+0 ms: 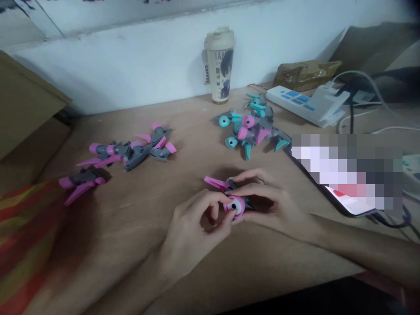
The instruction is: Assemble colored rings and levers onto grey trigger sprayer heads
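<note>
Both hands meet at the middle of the wooden table around one small grey and pink toy part with a pink spike sticking out to the left. My left hand pinches its round pink end with thumb and forefinger. My right hand wraps over the grey body from the right. A group of pink and grey parts lies to the far left. A pile of teal, pink and grey parts lies beyond my hands.
A cream lidded cup stands at the wall. A white power strip with cables and a brown packet lie at the back right. A phone rests at the right. A cardboard box and striped cloth sit left.
</note>
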A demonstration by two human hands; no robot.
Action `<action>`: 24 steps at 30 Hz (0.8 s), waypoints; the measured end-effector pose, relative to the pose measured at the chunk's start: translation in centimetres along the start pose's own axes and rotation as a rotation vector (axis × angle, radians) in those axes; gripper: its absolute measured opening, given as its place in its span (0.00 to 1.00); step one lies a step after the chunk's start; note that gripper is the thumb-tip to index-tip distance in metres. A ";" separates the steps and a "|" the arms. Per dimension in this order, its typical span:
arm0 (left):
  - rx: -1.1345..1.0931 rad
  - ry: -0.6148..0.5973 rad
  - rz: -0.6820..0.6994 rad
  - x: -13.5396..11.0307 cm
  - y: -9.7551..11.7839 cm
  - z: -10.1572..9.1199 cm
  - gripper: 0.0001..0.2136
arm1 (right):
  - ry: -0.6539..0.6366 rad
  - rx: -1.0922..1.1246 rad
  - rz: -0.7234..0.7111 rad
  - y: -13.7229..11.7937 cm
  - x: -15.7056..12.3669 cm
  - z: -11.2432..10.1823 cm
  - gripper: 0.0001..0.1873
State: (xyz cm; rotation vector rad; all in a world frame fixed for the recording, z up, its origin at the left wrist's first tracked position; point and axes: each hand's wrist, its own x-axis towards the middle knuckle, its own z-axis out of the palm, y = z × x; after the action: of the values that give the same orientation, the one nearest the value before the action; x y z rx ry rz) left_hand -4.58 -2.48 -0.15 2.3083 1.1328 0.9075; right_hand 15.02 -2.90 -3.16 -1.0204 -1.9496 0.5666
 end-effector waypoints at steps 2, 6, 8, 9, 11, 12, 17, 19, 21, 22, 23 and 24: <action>0.013 0.001 -0.045 0.0 0.0 0.0 0.02 | 0.024 -0.102 -0.001 -0.1 0.0 0.0 0.17; 0.030 0.017 -0.095 0.0 0.0 0.2 0.02 | 0.024 -0.227 -0.023 -0.3 0.0 -0.1 0.15; 0.027 0.021 -0.101 -0.1 0.0 0.3 0.02 | 0.024 -0.242 -0.040 -0.3 0.0 -0.1 0.15; 0.024 0.026 -0.100 -0.1 0.0 0.3 0.02 | 0.029 -0.246 -0.048 -0.4 0.0 -0.1 0.14; 0.013 0.023 -0.089 -0.2 0.0 0.3 0.03 | 0.038 -0.250 -0.067 -0.4 0.0 -0.1 0.14; 0.008 0.015 -0.081 -0.2 -0.1 0.3 0.03 | 0.041 -0.251 -0.075 -0.4 0.0 -0.1 0.14; -0.049 -0.076 -0.023 0.2 -0.2 -0.1 0.04 | 0.025 -0.239 -0.077 -0.5 0.1 -0.1 0.14; -0.083 -0.123 -0.008 0.4 -0.2 -0.3 0.05 | 0.006 -0.222 -0.069 -0.5 0.1 -0.1 0.14; -0.113 -0.163 0.004 0.5 -0.3 -0.4 0.06 | -0.012 -0.203 -0.056 -0.5 0.1 -0.2 0.14; -0.120 -0.175 0.004 0.6 -0.3 -0.4 0.06 | -0.015 -0.193 -0.051 -0.4 0.1 -0.1 0.14; -0.123 -0.179 0.007 0.6 -0.4 -0.4 0.06 | -0.016 -0.185 -0.046 -0.3 0.1 -0.1 0.15; -0.121 -0.177 0.015 0.6 -0.5 -0.4 0.06 | -0.011 -0.178 -0.043 -0.3 0.1 -0.1 0.15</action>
State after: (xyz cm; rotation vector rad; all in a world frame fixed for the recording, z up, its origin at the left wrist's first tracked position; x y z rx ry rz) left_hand -4.92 -1.69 0.06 2.2510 0.9613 0.7393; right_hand 14.98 -2.96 -2.86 -1.0831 -2.0553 0.3805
